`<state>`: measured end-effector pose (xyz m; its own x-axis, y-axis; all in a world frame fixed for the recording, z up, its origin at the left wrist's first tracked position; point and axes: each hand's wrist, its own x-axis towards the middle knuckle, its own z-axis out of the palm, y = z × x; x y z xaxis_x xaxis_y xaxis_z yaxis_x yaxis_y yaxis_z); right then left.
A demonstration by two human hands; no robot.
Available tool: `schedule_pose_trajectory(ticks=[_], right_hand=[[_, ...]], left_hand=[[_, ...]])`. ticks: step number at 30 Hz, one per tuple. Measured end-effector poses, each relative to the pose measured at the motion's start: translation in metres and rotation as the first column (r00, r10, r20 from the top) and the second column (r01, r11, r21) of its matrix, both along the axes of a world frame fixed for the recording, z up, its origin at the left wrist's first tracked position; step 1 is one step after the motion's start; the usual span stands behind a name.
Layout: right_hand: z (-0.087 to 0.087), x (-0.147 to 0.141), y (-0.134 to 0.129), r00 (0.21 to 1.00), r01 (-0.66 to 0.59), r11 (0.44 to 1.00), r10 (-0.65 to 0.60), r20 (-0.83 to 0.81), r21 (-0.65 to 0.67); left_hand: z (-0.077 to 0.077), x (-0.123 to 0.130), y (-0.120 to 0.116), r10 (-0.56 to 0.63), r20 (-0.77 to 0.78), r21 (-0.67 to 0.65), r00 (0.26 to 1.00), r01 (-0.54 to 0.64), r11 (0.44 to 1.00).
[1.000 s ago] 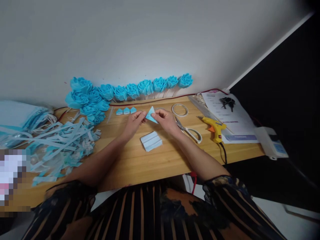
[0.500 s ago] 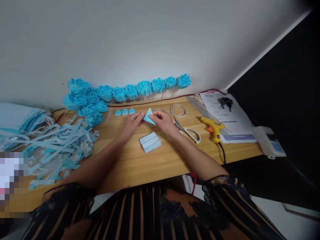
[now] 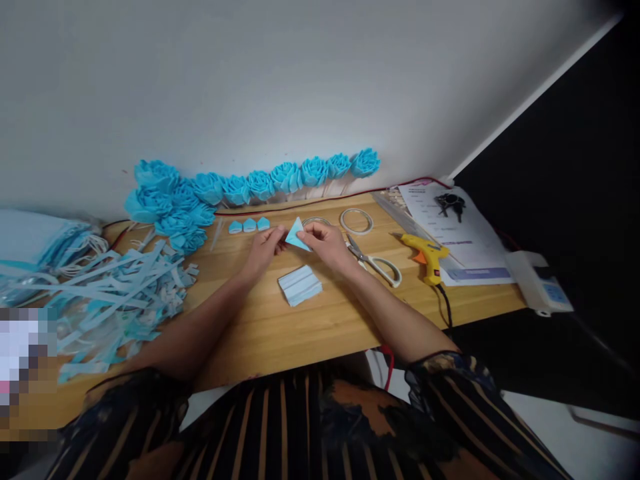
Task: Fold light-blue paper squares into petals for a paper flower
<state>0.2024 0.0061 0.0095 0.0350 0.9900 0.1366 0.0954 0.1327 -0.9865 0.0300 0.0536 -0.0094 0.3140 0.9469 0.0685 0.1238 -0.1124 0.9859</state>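
Two hands (image 3: pixel 296 247) hold one blue folded triangle (image 3: pixel 299 235).

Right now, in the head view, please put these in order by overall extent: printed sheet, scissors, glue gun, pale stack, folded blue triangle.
Largest to smallest:
1. Printed sheet
2. Scissors and glue gun: too alike to rank
3. Pale stack
4. Folded blue triangle, partly covered by fingers

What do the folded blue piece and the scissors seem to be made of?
Folded blue piece: thin matte sheet, paper or nonwoven fabric, judging by its crisp edges.
Scissors: likely metal blades, from their grey sheen; smooth pale handles, probably plastic.
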Motion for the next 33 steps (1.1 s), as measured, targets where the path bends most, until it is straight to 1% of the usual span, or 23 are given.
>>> schedule_pose_trajectory(ticks=[5, 10, 16, 18, 20, 21, 23, 25, 27, 30, 33], right_hand=[[0.001, 0.0, 0.0, 1.0, -0.007, 1.0, 0.007, 0.007, -0.016], [0.0, 0.001, 0.001, 1.0, -0.02, 1.0, 0.02, -0.001, -0.015], [-0.004, 0.0, 0.0, 0.999, -0.024, 1.0, 0.025, 0.03, -0.016], [-0.003, 0.002, 0.0, 0.997, -0.009, 1.0, 0.009, 0.078, -0.004], [0.002, 0.007, 0.001, 0.98, 0.042, 0.997, -0.053, 0.194, 0.06], [0.007, 0.012, 0.004, 0.956, 0.075, 0.991, -0.105, 0.275, 0.114], [0.017, 0.026, 0.012, 0.869, 0.132, 0.958, -0.235, 0.435, 0.255], [0.027, 0.044, 0.026, 0.767, 0.147, 0.932, -0.318, 0.557, 0.33], [0.032, 0.064, 0.044, 0.674, 0.141, 0.907, -0.381, 0.633, 0.396], [0.032, 0.089, 0.069, 0.572, 0.123, 0.9, -0.409, 0.711, 0.419], [0.028, 0.101, 0.081, 0.539, 0.046, 0.927, -0.336, 0.772, 0.371]], left_hand=[[-0.004, 0.001, 0.002, 0.006, 0.01, -0.047, 1.0, -0.005, 0.999], [-0.008, 0.001, 0.002, 0.007, 0.019, -0.043, 1.0, -0.006, 0.999], [-0.01, 0.0, 0.003, 0.01, 0.01, -0.044, 1.0, -0.01, 0.999], [-0.009, 0.001, 0.002, 0.003, 0.035, -0.053, 0.999, -0.001, 0.999], [-0.009, 0.002, 0.001, -0.01, 0.074, -0.069, 0.997, 0.015, 0.998], [-0.009, 0.003, 0.001, -0.018, 0.092, -0.075, 0.996, 0.025, 0.997], [-0.009, 0.004, 0.0, -0.027, 0.11, -0.085, 0.994, 0.036, 0.996], [-0.009, 0.004, -0.001, -0.034, 0.1, -0.083, 0.994, 0.042, 0.996], [-0.009, 0.004, -0.001, -0.039, 0.081, -0.077, 0.996, 0.045, 0.996], [-0.01, 0.005, -0.001, -0.045, 0.066, -0.072, 0.997, 0.05, 0.996], [-0.01, 0.005, 0.0, -0.041, 0.072, -0.078, 0.997, 0.046, 0.996]])
